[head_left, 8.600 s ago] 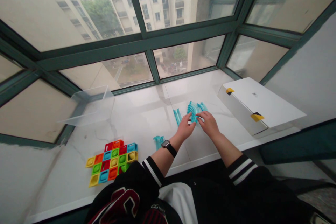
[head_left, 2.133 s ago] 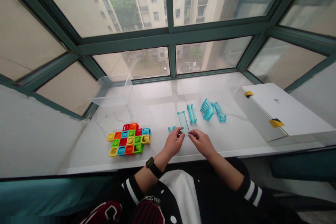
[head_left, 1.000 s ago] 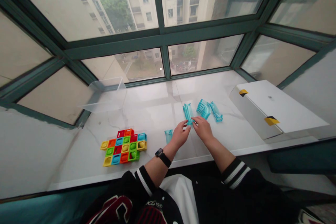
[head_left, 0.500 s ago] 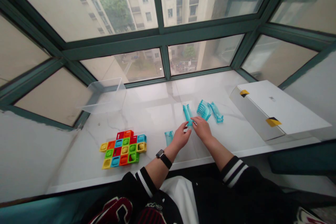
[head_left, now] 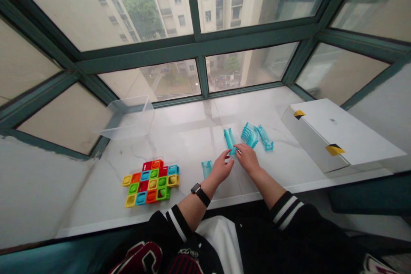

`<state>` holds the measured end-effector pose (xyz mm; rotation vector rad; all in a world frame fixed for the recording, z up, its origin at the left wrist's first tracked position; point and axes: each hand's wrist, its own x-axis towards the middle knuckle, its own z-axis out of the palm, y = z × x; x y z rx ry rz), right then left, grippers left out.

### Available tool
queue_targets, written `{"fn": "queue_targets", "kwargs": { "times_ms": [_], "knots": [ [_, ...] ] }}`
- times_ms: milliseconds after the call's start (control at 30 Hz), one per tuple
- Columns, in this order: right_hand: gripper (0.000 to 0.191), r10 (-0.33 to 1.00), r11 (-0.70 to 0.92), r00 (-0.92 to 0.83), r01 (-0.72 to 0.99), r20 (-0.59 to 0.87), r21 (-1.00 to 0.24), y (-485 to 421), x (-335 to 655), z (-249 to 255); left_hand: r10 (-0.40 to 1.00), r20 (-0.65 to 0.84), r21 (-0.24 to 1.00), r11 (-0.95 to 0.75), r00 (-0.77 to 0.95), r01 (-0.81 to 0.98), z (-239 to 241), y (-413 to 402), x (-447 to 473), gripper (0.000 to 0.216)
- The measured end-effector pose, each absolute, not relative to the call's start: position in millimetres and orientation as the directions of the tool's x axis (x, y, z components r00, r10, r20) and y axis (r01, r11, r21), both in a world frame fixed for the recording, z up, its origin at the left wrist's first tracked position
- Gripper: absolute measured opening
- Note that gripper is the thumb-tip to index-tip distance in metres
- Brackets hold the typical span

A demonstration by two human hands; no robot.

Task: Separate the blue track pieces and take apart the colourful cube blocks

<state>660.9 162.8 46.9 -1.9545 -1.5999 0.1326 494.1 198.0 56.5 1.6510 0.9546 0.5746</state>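
On the white marble sill my left hand (head_left: 221,168) and my right hand (head_left: 247,157) meet at the near end of a straight, clear-blue track piece (head_left: 229,138) lying on the sill. Both hands pinch that end with fingers curled. To the right lie a ribbed curved blue piece (head_left: 248,134) and another straight blue piece (head_left: 265,137). A short blue piece (head_left: 206,168) stands just left of my left hand. A black watch sits on my left wrist.
A block of joined coloured cubes (head_left: 150,182) lies at the sill's near left. A clear plastic tub (head_left: 126,116) stands at the back left by the window frame. A long white box (head_left: 337,135) with yellow-black tape occupies the right end.
Two seconds ago both hands held a straight blue piece up near the sill's front edge; they moved it forward and laid it beside the others. In the last half second nothing moved.
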Motion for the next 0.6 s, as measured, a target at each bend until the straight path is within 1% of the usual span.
{"fn": "queue_targets", "kwargs": {
  "times_ms": [300, 600],
  "knots": [
    [0.030, 0.923, -0.077, 0.263, 0.842, 0.280, -0.534, 160.5, 661.1, 47.9, 0.823, -0.104, 0.953, -0.079, 0.558, 0.294, 54.1, 197.4, 495.6, 0.051],
    [0.030, 0.923, -0.096, 0.281, 0.830, 0.262, -0.549, 159.0, 659.8, 51.2, 0.826, -0.093, 0.956, -0.083, 0.557, 0.283, 50.4, 197.6, 495.6, 0.050]
  ]
}}
